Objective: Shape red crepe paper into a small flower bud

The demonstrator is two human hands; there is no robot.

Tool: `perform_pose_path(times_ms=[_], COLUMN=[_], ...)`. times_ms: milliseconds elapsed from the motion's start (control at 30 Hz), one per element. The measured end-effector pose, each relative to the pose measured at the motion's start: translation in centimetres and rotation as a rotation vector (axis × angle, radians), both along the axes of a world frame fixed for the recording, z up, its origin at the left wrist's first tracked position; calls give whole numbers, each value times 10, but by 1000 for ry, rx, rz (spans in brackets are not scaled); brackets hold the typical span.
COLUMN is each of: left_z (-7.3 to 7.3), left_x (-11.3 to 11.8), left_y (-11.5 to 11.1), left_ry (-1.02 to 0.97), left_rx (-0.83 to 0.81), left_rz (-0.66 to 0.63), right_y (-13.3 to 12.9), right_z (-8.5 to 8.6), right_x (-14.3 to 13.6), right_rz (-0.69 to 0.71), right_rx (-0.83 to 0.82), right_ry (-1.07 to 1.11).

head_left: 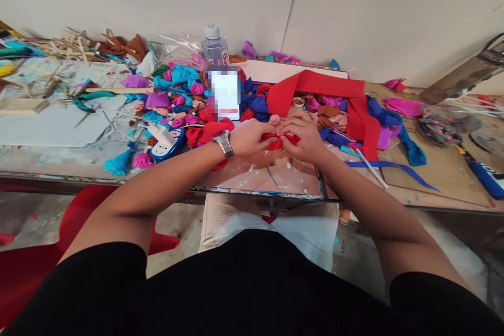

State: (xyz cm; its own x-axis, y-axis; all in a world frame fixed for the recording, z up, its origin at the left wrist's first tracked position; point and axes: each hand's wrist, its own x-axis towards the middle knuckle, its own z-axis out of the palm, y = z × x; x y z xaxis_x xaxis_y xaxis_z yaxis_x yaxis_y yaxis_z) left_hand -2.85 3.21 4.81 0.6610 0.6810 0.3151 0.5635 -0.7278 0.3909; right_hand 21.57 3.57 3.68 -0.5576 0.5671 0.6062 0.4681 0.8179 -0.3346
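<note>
Both hands meet over the front of the worktable, pinching a small piece of red crepe paper (277, 143) between them. My left hand (252, 136), with a metal watch (223, 144) on its wrist, has thumb and fingers closed on the left part. My right hand (302, 135) grips the right part with bent fingers. Just behind the fingertips sits a pale pink paper rose (274, 119). A long folded strip of red crepe paper (331, 85) lies behind and to the right of my right hand. Part of the held paper is hidden by my fingers.
A phone (227, 95) stands among many coloured paper flowers, with a water bottle (214, 47) behind it. Left of my hands is a blue power strip (169, 146). Green-handled pliers (88, 100) and wood strips lie farther left. A blue paper strip (397, 167) lies at right.
</note>
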Motion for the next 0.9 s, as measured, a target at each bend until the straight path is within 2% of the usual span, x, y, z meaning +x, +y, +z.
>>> perform_pose_path(times_ms=[200, 467, 733, 900], left_z=[9, 5, 7, 4], left_x=[-5, -7, -5, -5], left_y=[2, 6, 4, 6], left_ry=[-1, 118, 71, 83], left_rx=[-57, -21, -83, -91], left_rz=[-24, 190, -51, 1], right_y=[0, 2, -1, 0], right_z=[1, -2, -4, -3], right_x=[1, 1, -1, -1], right_rz=[12, -15, 11, 17], right_rx=[6, -38, -68, -62], right_ry=[-8, -10, -46, -37])
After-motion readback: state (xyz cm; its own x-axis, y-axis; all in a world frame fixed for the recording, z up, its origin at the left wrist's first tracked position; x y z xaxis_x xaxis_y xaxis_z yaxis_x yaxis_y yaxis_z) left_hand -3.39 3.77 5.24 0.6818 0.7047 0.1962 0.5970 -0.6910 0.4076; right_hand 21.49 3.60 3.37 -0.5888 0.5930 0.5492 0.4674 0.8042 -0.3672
